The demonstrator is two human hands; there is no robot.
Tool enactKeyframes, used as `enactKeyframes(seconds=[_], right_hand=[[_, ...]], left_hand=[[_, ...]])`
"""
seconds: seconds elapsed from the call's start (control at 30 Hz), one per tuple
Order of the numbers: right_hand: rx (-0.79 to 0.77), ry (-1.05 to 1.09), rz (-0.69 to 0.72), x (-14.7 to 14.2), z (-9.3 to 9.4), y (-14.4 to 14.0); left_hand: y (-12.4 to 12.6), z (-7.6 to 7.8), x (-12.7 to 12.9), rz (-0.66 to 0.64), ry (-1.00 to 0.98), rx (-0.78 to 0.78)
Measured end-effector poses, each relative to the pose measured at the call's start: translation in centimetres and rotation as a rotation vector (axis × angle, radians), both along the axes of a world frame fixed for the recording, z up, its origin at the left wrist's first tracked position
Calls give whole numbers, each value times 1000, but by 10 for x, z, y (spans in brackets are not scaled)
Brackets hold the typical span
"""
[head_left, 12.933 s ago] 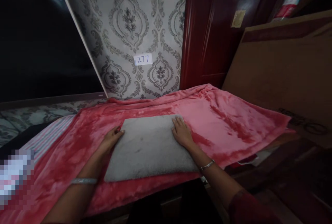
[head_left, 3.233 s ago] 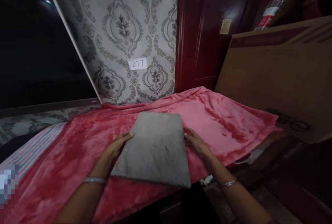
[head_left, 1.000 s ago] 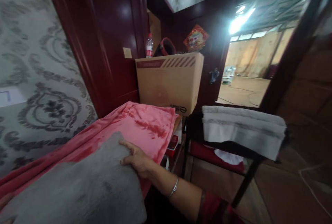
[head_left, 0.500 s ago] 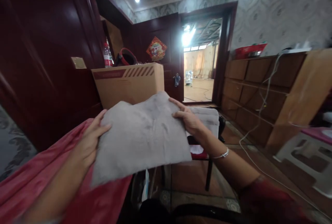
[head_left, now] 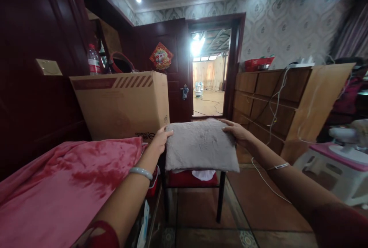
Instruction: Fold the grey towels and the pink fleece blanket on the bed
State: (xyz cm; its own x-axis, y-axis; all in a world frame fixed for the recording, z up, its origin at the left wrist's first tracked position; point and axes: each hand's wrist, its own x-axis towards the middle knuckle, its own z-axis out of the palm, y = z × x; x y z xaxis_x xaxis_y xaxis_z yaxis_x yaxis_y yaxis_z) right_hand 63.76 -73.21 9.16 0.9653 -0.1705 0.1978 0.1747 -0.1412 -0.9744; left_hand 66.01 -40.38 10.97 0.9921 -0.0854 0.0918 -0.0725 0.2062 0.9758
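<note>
Patterned grey wallpaper [head_left: 276, 22] and dark red wood panelling [head_left: 31, 22] line a dim room lit by ceiling spots, with an open doorway [head_left: 209, 75] bright at the far end. At the centre, the left hand [head_left: 161, 139] grips the left edge of a folded grey towel [head_left: 201, 144], thumb on top and fingers curled under, while the right hand [head_left: 238, 132] holds the far right corner the same way. Both hands are closed on the cloth, set apart by its width. The towel lies flat over the top of a dark-framed chair [head_left: 192, 186], where a red seat [head_left: 188, 179] and a scrap of white fabric [head_left: 203, 174] show beneath it. Each wrist wears a bangle, the left one pale [head_left: 140, 171], the right one thin and silver [head_left: 277, 166]. Just left of the chair, a pink fleece blanket [head_left: 66, 190] covers a raised surface. Behind it stands a large cardboard box [head_left: 123, 104], with a plastic bottle [head_left: 92, 59] and a red-rimmed object behind its top edge. On the right, a wooden chest of drawers [head_left: 276, 106] carries trailing white cables [head_left: 273, 102], and a pale plastic stool [head_left: 336, 171] sits near the right edge.
</note>
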Motion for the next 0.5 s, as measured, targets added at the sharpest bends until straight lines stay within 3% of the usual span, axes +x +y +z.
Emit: enactKeyframes(seconds=[0.17, 0.4, 0.5], right_hand=[[143, -12, -27, 6, -20, -4], [5, -72, -39, 5, -18, -3], [-159, -125, -107, 7, -17, -4]], left_hand=[[2, -13, 6, 27, -8, -10], [7, -15, 5, -22, -35, -48], [7, -16, 5, -5, -56, -21]])
